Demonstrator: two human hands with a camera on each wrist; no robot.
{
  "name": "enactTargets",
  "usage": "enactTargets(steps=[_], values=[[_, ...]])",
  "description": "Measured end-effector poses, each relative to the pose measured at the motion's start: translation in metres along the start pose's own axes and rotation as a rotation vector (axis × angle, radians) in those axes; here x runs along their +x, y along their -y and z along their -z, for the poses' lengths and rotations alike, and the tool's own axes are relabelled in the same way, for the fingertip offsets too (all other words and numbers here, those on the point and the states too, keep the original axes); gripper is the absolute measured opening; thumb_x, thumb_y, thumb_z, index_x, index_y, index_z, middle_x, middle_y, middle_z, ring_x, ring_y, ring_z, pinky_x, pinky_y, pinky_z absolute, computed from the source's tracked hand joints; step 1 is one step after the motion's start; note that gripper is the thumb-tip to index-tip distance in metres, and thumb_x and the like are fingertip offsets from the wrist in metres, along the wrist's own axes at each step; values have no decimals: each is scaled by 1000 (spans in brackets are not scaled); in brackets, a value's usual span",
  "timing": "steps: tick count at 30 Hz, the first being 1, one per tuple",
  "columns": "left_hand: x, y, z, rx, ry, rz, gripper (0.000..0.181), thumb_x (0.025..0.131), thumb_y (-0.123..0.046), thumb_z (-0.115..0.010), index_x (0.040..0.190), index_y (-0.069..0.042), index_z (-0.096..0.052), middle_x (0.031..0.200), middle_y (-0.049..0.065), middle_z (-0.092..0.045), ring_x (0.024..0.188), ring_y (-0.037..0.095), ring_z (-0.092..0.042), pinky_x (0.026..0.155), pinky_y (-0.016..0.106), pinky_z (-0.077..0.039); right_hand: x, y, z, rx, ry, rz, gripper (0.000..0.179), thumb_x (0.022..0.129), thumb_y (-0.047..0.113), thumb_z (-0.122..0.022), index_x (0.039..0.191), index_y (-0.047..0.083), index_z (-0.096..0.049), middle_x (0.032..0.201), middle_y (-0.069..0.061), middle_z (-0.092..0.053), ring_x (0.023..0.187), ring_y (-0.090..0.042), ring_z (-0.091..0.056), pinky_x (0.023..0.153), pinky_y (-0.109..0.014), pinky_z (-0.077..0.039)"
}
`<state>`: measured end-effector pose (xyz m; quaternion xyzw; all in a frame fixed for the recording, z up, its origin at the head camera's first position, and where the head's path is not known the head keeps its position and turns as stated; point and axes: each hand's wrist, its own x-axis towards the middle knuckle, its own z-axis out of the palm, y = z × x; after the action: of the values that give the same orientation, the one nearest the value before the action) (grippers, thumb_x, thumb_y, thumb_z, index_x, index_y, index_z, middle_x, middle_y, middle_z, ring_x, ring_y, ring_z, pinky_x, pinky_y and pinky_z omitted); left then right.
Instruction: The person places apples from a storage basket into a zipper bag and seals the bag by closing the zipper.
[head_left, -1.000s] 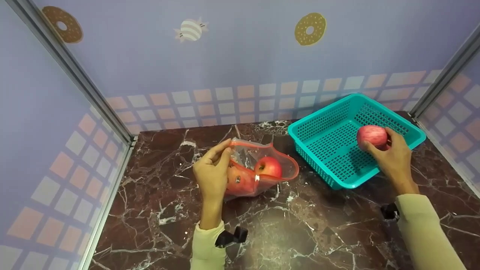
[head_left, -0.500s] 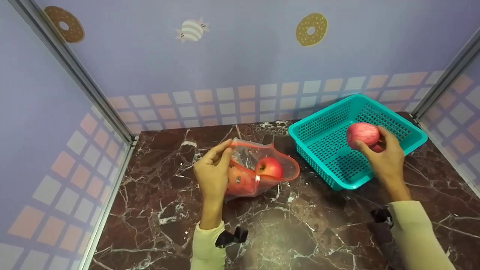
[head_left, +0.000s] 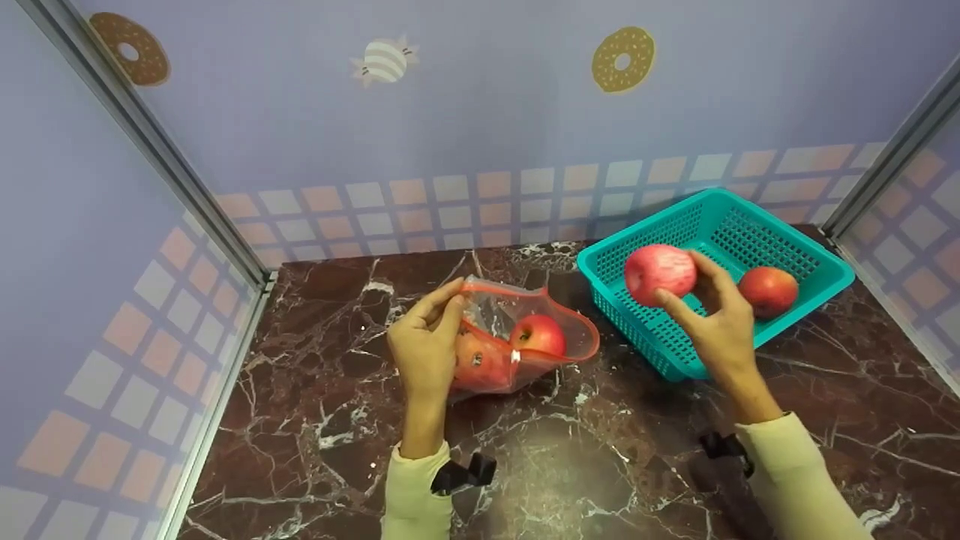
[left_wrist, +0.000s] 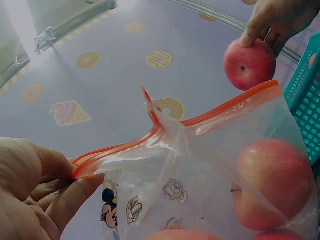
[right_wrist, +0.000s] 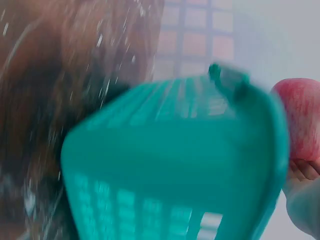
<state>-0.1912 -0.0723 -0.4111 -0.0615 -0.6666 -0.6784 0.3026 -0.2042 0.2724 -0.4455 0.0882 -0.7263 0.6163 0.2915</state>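
Observation:
My left hand (head_left: 424,345) pinches the left corner of a clear zip bag (left_wrist: 150,175) with an orange zip edge and printed cartoon figures. The bag's mouth gapes to the right. Inside it lie several apples, one of them a red apple (head_left: 537,335) near the mouth. Above the left part of the teal basket, my right hand (head_left: 724,326) holds a pinkish-red apple (head_left: 660,275) between thumb and fingers. In the left wrist view this held apple (left_wrist: 250,64) hangs beyond the bag's edge. Another apple (head_left: 769,292) sits in the basket's right side.
The teal perforated basket (head_left: 630,330) stands at the back right on a dark marbled counter (head_left: 570,465). A lilac wall (head_left: 487,112) with printed sweets rises behind, and side panels (head_left: 82,262) close off left and right.
My right hand has carried the apple leftward across the basket, and the apple still in the basket has come into full view. My left hand and the bag stay in place.

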Motion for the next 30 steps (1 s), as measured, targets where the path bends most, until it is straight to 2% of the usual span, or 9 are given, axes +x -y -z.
enactTargets(steps=[8, 12, 18, 25, 30], values=[[1, 1, 0, -12, 4, 5, 16, 94, 6, -77, 109, 4, -81, 103, 15, -80, 75, 33, -76, 60, 25, -62, -15, 25, -27, 191, 106, 56, 64, 86, -18, -77, 146, -7, -57, 139, -20, -64, 123, -28, -64, 108, -29, -52], [0, 1, 0, -12, 3, 16, 16, 94, 6, -77, 109, 5, -81, 103, 15, -80, 73, 29, -75, 61, 26, -62, -21, 36, -39, 241, 178, 70, 65, 85, -19, -76, 146, -9, -56, 140, -21, -62, 125, -28, -64, 110, -33, -52], [0, 1, 1, -12, -3, 34, 16, 94, 6, -77, 109, 4, -81, 102, 14, -80, 71, 27, -75, 61, 25, -62, -29, 40, -57, 225, 273, 69, 71, 84, -20, -77, 149, -7, -54, 145, -22, -60, 131, -29, -62, 112, -37, -50], [0, 0, 1, 5, 1, 18, 15, 95, 2, -78, 110, 2, -82, 104, 13, -80, 82, 25, -78, 64, 25, -63, -36, 39, -75, 158, 329, 52, 74, 84, -12, -84, 151, -3, -54, 150, -17, -59, 135, -28, -59, 114, -39, -49], [0, 0, 1, -2, 3, 20, 15, 95, 3, -78, 110, 2, -82, 104, 13, -80, 83, 28, -78, 66, 25, -63, -38, 35, -87, 143, 364, 98, 75, 83, -9, -87, 151, -1, -55, 148, -16, -60, 136, -29, -59, 112, -41, -50]])
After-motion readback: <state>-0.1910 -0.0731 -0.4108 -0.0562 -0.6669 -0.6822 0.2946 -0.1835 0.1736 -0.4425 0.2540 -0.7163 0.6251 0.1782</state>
